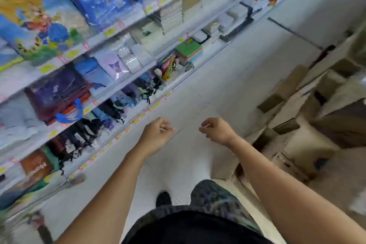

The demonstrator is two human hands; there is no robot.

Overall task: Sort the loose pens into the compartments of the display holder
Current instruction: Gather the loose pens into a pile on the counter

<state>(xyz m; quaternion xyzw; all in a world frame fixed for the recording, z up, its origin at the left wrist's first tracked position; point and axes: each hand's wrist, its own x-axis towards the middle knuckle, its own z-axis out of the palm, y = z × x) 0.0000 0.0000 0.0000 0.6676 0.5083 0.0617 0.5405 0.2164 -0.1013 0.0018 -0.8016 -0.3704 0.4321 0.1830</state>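
Observation:
Both my arms reach forward over a pale tiled floor in a shop aisle. My left hand [157,131] hangs with fingers loosely curled and holds nothing. My right hand [216,129] is level with it, about a hand's width to the right, fingers also loosely curled and empty. No pens and no display holder are in view. The picture is blurred by motion.
Store shelves [111,31] run along the left, filled with bags, pouches, notebooks and coloured paper pads [190,50]. Cardboard boxes [309,117] are stacked on the right. The tiled floor [227,89] lies between them. My legs and a dark shoe [163,199] show below.

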